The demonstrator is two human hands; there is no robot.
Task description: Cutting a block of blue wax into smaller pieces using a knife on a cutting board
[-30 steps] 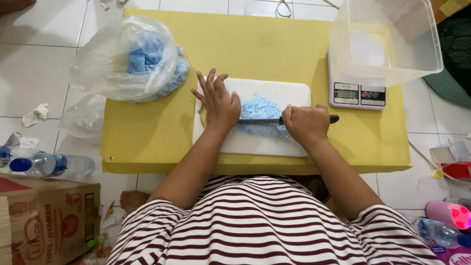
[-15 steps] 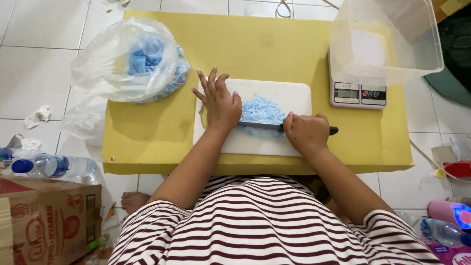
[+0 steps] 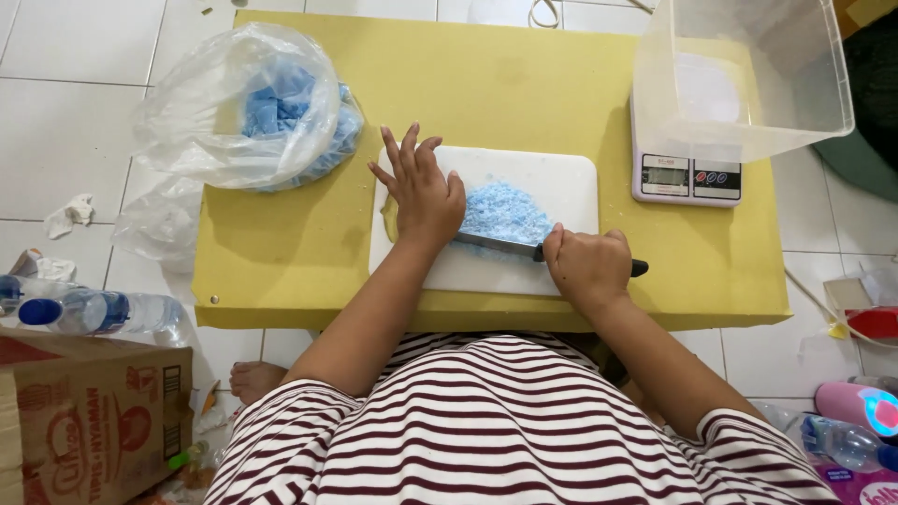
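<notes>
Chopping looks partly done: at frame centre we press our spread left hand [image 3: 423, 192] on the knife [image 3: 510, 247] blade, right hand [image 3: 587, 266] fisted round its handle, beside blue shavings [image 3: 503, 211] heaped on the white cutting board [image 3: 561, 187]; blue chunks [image 3: 281, 108] remain bagged upper left.

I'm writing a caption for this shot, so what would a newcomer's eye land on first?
First the heap of pale blue shavings on the white cutting board at the middle of the yellow table, with the left hand pressed flat beside it and the right hand gripping a knife. Next, the clear plastic bag of blue chunks at the table's left, and the clear tub on a kitchen scale at right.
</notes>
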